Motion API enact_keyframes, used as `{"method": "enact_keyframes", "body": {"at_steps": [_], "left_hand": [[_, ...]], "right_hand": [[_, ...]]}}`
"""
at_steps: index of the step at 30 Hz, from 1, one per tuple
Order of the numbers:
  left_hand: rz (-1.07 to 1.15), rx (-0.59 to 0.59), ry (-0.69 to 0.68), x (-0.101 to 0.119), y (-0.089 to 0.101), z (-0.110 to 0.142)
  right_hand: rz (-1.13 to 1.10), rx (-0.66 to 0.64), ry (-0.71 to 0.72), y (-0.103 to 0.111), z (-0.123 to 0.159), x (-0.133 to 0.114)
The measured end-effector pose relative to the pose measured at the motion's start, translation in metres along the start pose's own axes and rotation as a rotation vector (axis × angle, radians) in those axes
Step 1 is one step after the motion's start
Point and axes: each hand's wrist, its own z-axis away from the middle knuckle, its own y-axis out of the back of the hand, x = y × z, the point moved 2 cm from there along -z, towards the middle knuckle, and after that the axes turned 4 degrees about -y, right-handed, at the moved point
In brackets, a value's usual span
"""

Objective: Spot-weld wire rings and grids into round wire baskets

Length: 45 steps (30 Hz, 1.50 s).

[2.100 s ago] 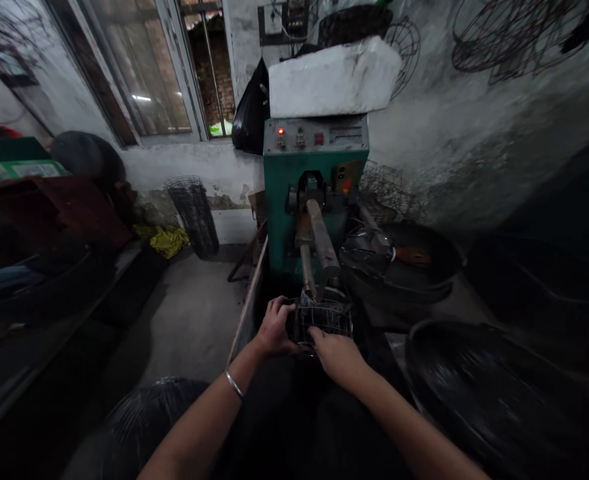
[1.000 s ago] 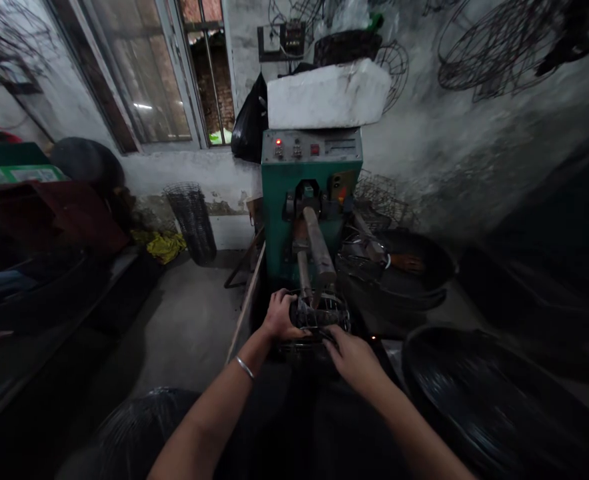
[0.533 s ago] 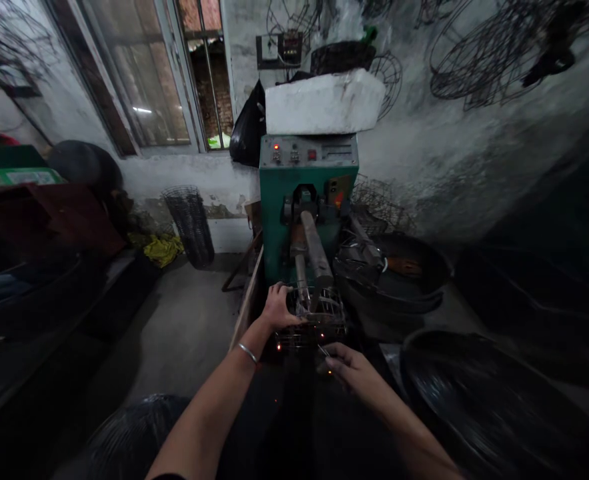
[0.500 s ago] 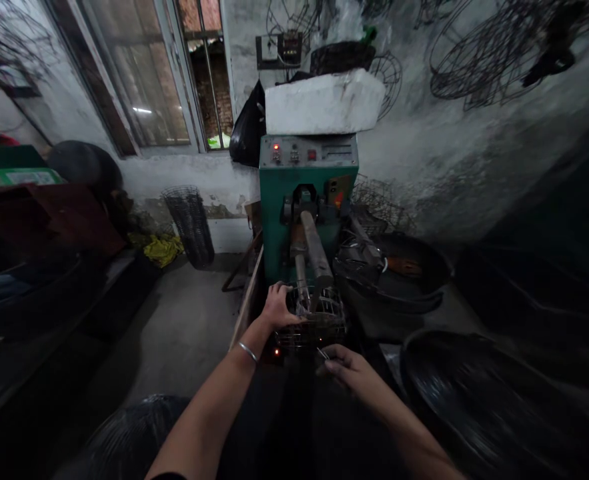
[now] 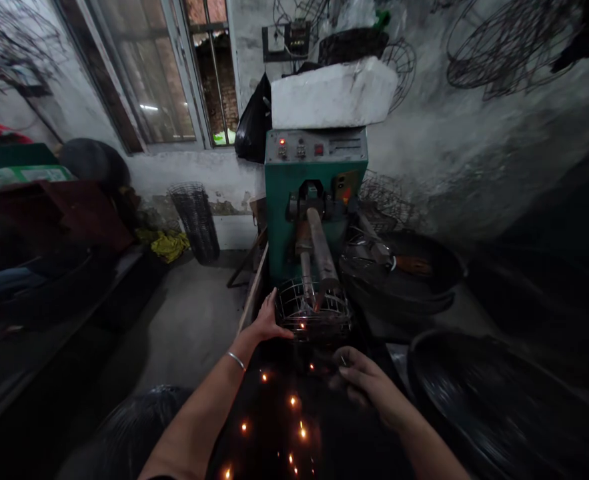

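Observation:
A round wire basket (image 5: 319, 327) sits beneath the metal electrode arms (image 5: 323, 257) of a green spot-welding machine (image 5: 284, 173). My left hand (image 5: 268, 320) grips the basket's left side, thumb along the near edge and fingers at the far side. To the right and nearer to me, my right hand (image 5: 361, 377) is pinched, slightly blurred. A thin metal piece, seemingly a short wire (image 5: 343, 361), shows between its thumb and fingers, apart from the basket. Glowing sparks (image 5: 293, 401) scatter below and in front of the basket.
Black round pans (image 5: 404, 300) stand right of the machine, with a dark plastic-covered bundle (image 5: 474, 400) nearer. Rolled wire mesh (image 5: 194, 223) leans on the wall beside a yellow cloth (image 5: 169, 247). A white foam box (image 5: 331, 93) rests on the machine.
Many more sparks are flying towards me. My right hand has drawn back from the basket, down and to the right. My left hand has shifted a little left and down, still at the basket.

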Motion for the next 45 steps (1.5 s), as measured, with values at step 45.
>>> {"method": "enact_keyframes", "body": {"at_steps": [45], "left_hand": [[-0.399,-0.132,-0.239,0.070,0.009,0.038]], "right_hand": [[1.591,0.059,0.227,-0.031,-0.039,-0.024]]}}
